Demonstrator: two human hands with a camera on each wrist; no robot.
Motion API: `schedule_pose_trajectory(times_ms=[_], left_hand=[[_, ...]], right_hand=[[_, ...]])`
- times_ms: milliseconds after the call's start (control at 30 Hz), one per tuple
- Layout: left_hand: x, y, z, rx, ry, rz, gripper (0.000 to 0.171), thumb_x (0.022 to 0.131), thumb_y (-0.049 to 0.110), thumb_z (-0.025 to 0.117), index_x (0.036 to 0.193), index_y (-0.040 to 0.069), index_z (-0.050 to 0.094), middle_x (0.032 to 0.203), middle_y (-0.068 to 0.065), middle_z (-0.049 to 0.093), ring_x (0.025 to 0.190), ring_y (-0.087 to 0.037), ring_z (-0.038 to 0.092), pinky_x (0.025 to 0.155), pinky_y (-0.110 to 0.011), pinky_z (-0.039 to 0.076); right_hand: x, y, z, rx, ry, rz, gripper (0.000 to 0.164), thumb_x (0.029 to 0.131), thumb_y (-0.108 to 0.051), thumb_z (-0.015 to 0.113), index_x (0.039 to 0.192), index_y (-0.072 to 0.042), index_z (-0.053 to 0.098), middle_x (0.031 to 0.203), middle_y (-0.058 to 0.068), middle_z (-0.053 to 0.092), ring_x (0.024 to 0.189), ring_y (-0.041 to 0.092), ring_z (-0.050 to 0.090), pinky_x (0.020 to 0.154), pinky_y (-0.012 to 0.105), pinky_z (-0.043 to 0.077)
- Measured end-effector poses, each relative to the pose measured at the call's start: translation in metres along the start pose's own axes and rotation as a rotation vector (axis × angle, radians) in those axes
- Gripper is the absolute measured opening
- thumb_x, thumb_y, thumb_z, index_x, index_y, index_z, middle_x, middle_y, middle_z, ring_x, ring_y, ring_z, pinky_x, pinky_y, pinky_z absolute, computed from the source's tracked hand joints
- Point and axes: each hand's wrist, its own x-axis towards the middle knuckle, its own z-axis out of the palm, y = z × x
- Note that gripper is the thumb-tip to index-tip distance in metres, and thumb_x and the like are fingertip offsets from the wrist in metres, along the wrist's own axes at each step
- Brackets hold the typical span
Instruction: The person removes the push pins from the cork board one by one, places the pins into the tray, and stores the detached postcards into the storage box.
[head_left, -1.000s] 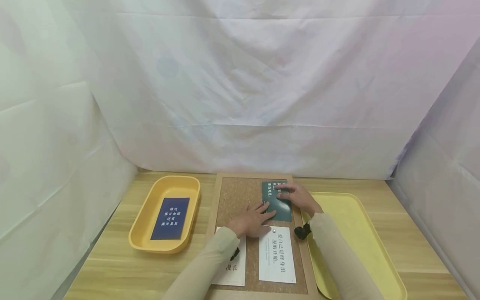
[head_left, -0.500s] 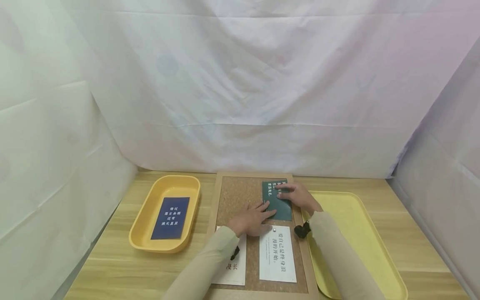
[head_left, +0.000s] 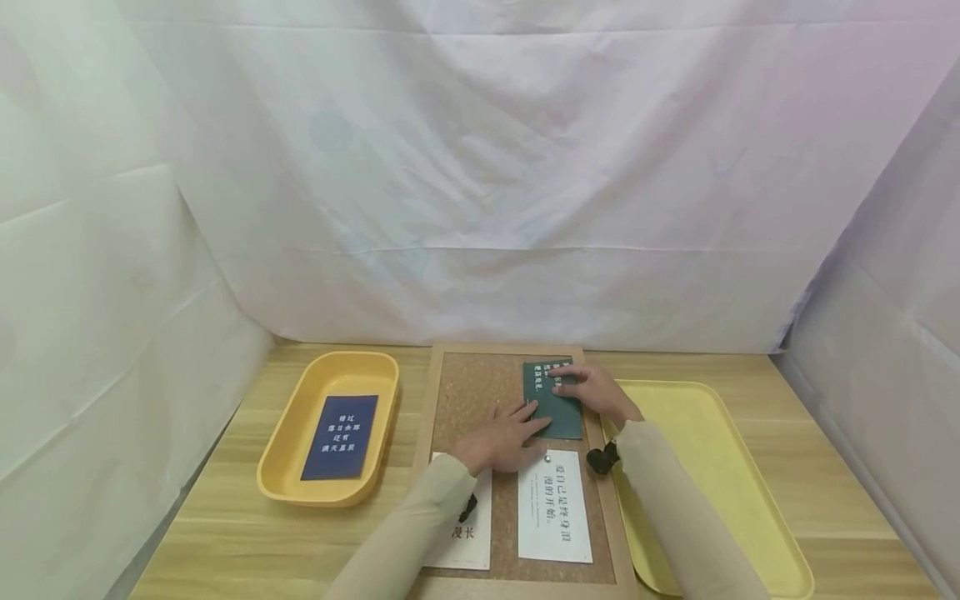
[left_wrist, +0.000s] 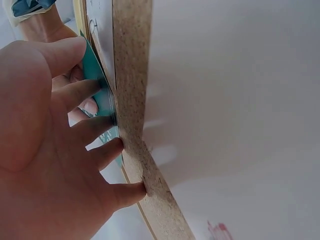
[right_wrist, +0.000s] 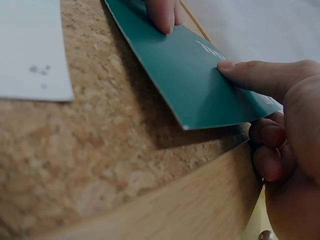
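Observation:
A dark green card (head_left: 562, 423) with white writing lies over the upper right of a cork board (head_left: 468, 383). My left hand (head_left: 501, 442) rests with spread, straight fingers at the card's lower left, some fingertips on its surface. At the right edge, my right hand (head_left: 600, 396) pinches the green card; in the right wrist view one digit presses on top while curled fingers (right_wrist: 272, 135) sit under the edge. The near corner there stands slightly off the cork. A white card (head_left: 555, 521) with a silver pin (head_left: 547, 459) at its top lies below.
Another white card (head_left: 468, 557) with red writing lies lower left, partly under my left arm. An orange-yellow tray (head_left: 273, 454) at left holds a blue card (head_left: 340, 437). A flat yellow tray (head_left: 708, 475) stands right of the board. White cloth (head_left: 480, 167) surrounds the table.

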Motion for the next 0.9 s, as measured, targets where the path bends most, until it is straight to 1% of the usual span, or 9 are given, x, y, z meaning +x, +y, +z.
schedule_pose_trajectory(times_ms=[167,267,467,567,733,900], left_hand=[[0.000,-0.004,0.003,0.004,0.024,0.007,0.051,0.096,0.050,0.038,0.144,0.033,0.034,0.155,0.001,0.020,0.144,-0.021,0.013,0.113,-0.055,0.014],[-0.001,-0.005,0.003,-0.009,0.040,0.018,0.051,0.096,0.049,0.040,0.144,0.032,0.035,0.155,-0.001,0.021,0.143,-0.022,0.015,0.113,-0.055,0.015],[-0.004,-0.009,0.001,-0.016,0.067,0.033,0.052,0.096,0.047,0.042,0.144,0.030,0.035,0.154,-0.005,0.023,0.142,-0.023,0.019,0.114,-0.052,0.016],[-0.006,-0.012,0.000,-0.017,0.083,0.029,0.052,0.096,0.045,0.043,0.144,0.029,0.035,0.154,-0.005,0.025,0.141,-0.023,0.022,0.113,-0.050,0.019],[-0.008,-0.017,-0.001,-0.057,0.119,0.037,0.051,0.096,0.042,0.044,0.144,0.027,0.035,0.152,-0.006,0.028,0.139,-0.025,0.026,0.112,-0.050,0.023],[-0.010,-0.022,-0.002,-0.086,0.163,0.066,0.051,0.096,0.038,0.047,0.143,0.024,0.038,0.150,-0.007,0.033,0.136,-0.025,0.032,0.110,-0.046,0.029]], right_hand=[[0.001,-0.001,0.002,0.017,-0.001,0.004,0.034,0.082,-0.027,0.071,0.116,-0.024,0.067,0.141,0.008,0.046,0.131,0.033,0.038,0.105,0.056,0.031],[0.002,0.000,0.002,0.012,-0.003,0.002,0.035,0.082,-0.028,0.071,0.116,-0.025,0.067,0.141,0.009,0.045,0.131,0.034,0.037,0.104,0.057,0.032],[0.006,0.005,0.002,0.000,0.004,0.011,0.034,0.080,-0.032,0.073,0.114,-0.030,0.067,0.142,0.007,0.044,0.133,0.033,0.034,0.105,0.058,0.030],[0.008,0.007,0.002,-0.006,0.005,0.007,0.034,0.081,-0.033,0.072,0.114,-0.030,0.067,0.142,0.008,0.044,0.133,0.034,0.034,0.105,0.059,0.028],[0.008,0.006,0.002,0.005,0.002,0.015,0.034,0.081,-0.031,0.072,0.115,-0.028,0.066,0.142,0.008,0.044,0.133,0.034,0.033,0.106,0.059,0.027],[0.009,0.005,0.002,0.009,-0.003,0.010,0.034,0.082,-0.031,0.071,0.116,-0.028,0.066,0.141,0.009,0.044,0.132,0.034,0.035,0.105,0.059,0.029]])
